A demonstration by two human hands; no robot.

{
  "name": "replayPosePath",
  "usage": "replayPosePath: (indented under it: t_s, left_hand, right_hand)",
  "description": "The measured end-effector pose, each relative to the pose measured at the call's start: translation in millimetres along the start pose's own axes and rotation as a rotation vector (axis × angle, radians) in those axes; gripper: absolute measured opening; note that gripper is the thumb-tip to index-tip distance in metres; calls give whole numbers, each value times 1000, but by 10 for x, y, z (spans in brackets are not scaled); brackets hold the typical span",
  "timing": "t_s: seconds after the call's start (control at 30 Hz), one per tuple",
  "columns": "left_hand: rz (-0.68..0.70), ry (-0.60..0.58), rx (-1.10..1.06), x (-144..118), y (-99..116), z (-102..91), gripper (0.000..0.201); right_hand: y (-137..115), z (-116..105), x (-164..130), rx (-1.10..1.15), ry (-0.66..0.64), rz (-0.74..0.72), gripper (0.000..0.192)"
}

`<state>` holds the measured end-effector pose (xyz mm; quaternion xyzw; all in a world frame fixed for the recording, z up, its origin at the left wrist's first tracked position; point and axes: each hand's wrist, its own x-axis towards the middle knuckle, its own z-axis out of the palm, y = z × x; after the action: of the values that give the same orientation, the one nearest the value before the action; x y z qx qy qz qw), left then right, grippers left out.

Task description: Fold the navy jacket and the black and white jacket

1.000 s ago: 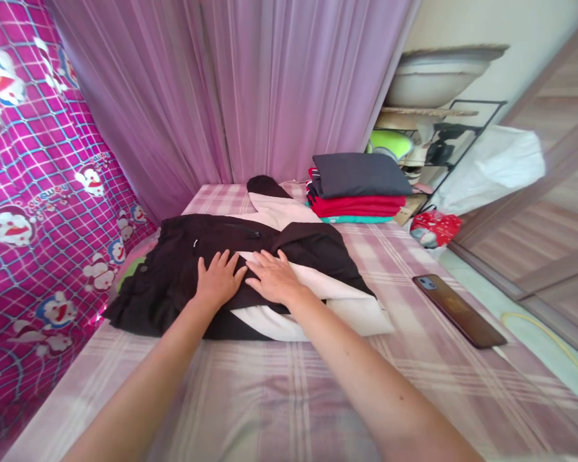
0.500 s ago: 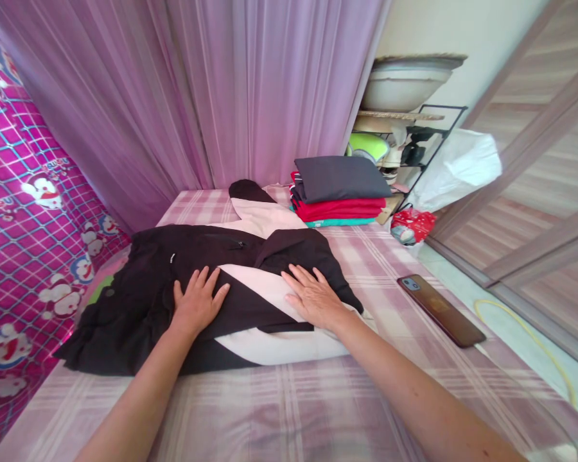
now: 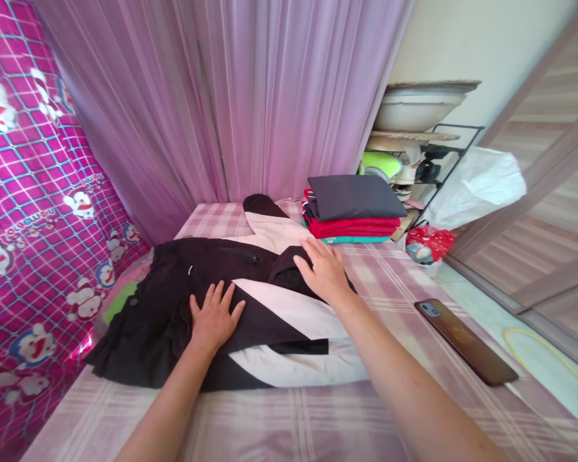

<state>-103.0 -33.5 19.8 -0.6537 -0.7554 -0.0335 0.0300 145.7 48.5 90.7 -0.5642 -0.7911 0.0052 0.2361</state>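
Observation:
A black and white jacket lies partly folded on the plaid bed cover, with a zipped pocket on its black part. One sleeve, white with a black end, sticks out toward the curtain. My left hand rests flat on the black part, fingers spread. Over the folded black section at the right is my right hand, its fingers extended and apart; whether it presses on the cloth I cannot tell. Neither hand grips anything.
A stack of folded clothes stands at the back right. A phone with a cable lies near the bed's right edge. Beyond are a rack with basins, a white bag and a red bag. Purple curtains hang behind.
My right hand has moved away from me, from the white panel up to the far side of the folded black section. My left hand stays on the jacket. The view has shifted slightly.

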Motion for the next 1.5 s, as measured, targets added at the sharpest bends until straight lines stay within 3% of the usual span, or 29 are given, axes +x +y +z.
replayPosePath:
  t_s: [0.1, 0.17, 0.27, 0.33, 0.47, 0.6, 0.67, 0.73, 0.87, 0.97, 1.03, 1.07, 1.17, 1.23, 1.37, 1.5]
  left_hand:
    - [-11, 12, -11, -20, 5, 19, 58]
    - [-18, 28, -15, -31, 4, 43, 58]
    - [-28, 33, -21, -36, 2, 73, 58]
    - [-36, 22, -26, -34, 6, 79, 59]
    - [-59, -6, -24, -29, 27, 74, 59]
    - [-70, -11, -16, -34, 45, 103, 57]
    - [-72, -27, -18, -40, 46, 116, 58]
    - [-80, -58, -19, -41, 42, 87, 58]
    - [-65, -249, 5, 61, 43, -223, 60]
    - [-17, -424, 41, 353, 110, -587, 53]
    - [12, -437, 83, 663, 210, -742, 50]
    - [28, -373, 87, 837, 271, -764, 49]
    - [53, -109, -14, 1334, 409, -592, 48]
    - [-60, -3, -64, 1565, 394, -343, 53]
    - [-246, 31, -124, 1696, 128, 137, 60]
    - [-260, -9, -124, 1670, -117, 316, 66]
  right_hand:
    - [-196, 301, 292, -34, -134, 145, 63]
    - [-258, 586, 338, -49, -303, 139, 64]
    - [-244, 889, 298, -83, -384, 100, 64]
    - [-209, 918, 301, -86, -422, 99, 64]
    - [-253, 687, 531, -115, -559, 133, 58]
    - [-396, 586, 873, -87, -345, 79, 52]
    - [-399, 699, 963, -41, -271, 10, 52]
    - [-328, 892, 980, -47, -310, 1, 51]
    - [-101, 1244, 932, -111, -410, 118, 51]
    - [-18, 1323, 931, -116, -415, 130, 52]
    - [-11, 1313, 943, -117, -418, 124, 52]
    - [-13, 1302, 948, -118, -418, 121, 52]
    - [-19, 1279, 950, -120, -417, 110, 52]
    - [-17, 1280, 946, -124, -417, 110, 52]
    - [-16, 1299, 940, -133, -418, 114, 52]
    - [-30, 1291, 940, -122, -408, 113, 51]
